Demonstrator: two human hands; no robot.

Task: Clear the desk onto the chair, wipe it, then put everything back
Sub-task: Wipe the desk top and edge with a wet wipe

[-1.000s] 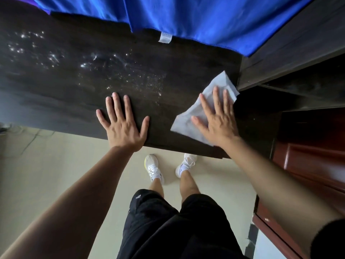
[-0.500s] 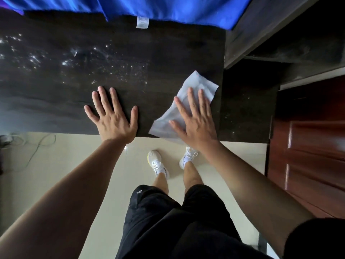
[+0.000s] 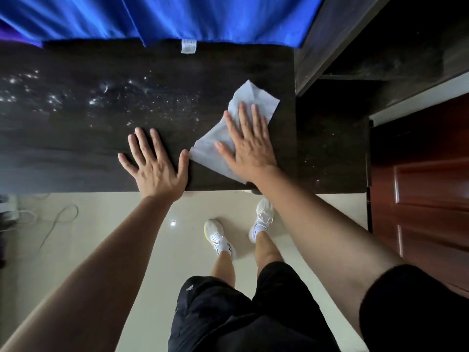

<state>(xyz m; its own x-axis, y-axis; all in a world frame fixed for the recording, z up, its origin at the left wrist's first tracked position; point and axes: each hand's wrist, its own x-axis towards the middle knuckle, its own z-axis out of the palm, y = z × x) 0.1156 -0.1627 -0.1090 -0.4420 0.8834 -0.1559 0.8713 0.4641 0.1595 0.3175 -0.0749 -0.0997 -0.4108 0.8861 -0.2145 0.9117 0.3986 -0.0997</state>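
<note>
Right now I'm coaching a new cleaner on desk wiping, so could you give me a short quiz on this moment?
1. True or false: the right hand lies flat, fingers straight, on the white wipe.
2. The left hand rests its palm on: A) the wipe; B) the bare desk; C) nothing, it hovers.
3. What colour is the fabric along the desk's far edge?
Key: 1 true; 2 B; 3 blue.
</note>
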